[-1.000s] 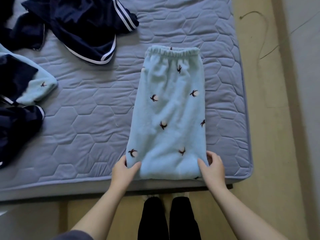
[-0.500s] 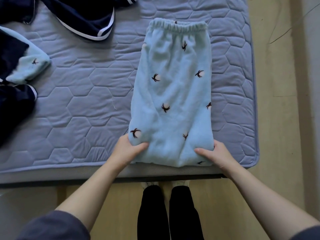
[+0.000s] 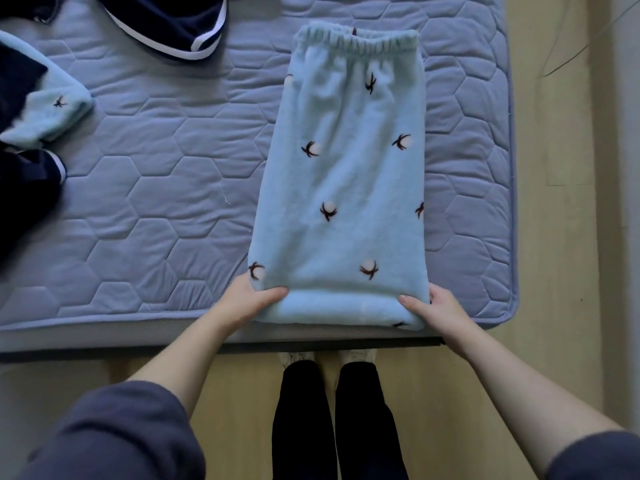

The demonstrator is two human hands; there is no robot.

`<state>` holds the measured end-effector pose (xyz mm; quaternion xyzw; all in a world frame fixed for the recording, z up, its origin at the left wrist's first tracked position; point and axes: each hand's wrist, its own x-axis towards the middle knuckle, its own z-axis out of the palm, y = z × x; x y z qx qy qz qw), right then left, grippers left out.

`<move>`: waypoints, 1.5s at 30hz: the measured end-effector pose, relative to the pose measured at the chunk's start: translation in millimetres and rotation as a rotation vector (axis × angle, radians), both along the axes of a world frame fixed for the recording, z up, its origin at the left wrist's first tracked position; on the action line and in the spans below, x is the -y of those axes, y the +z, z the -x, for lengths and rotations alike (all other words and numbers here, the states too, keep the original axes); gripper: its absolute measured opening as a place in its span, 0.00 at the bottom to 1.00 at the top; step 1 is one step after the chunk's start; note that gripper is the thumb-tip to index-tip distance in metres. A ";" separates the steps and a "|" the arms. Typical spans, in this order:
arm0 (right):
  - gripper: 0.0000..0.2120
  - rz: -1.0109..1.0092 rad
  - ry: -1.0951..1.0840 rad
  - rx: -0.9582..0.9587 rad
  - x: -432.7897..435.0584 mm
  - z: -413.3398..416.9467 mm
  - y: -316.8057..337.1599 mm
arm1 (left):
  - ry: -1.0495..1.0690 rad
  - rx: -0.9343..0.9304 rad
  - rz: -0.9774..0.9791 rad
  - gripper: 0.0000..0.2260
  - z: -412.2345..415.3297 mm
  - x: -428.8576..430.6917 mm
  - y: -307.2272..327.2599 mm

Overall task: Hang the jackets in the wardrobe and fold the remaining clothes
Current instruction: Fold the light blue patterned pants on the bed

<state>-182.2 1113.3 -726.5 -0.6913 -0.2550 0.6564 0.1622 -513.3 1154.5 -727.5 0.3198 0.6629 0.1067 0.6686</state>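
Note:
Light blue fleece trousers point(image 3: 346, 174) with dark bird-like marks lie folded lengthwise on the bed, elastic waistband at the far end. My left hand point(image 3: 247, 297) grips the near left corner, thumb on top and fingers under the fabric. My right hand point(image 3: 431, 308) grips the near right corner the same way. The near edge is bunched into a thick roll between both hands. A navy jacket point(image 3: 173, 26) with white stripes lies at the top left.
The blue quilted mattress point(image 3: 156, 188) has its front edge just below my hands and its right edge at the far right. A matching light blue fleece top point(image 3: 52, 116) and dark clothes point(image 3: 24, 199) lie at the left. Wooden floor is below and right.
Both hands closed their grip on the near hem and lifted it slightly into a roll. The camera has tipped down, so the trousers sit higher in view.

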 end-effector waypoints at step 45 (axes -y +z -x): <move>0.12 0.509 -0.263 -0.054 56.1 17.9 135.2 | 0.136 -0.141 0.520 0.26 -8.1 51.9 139.7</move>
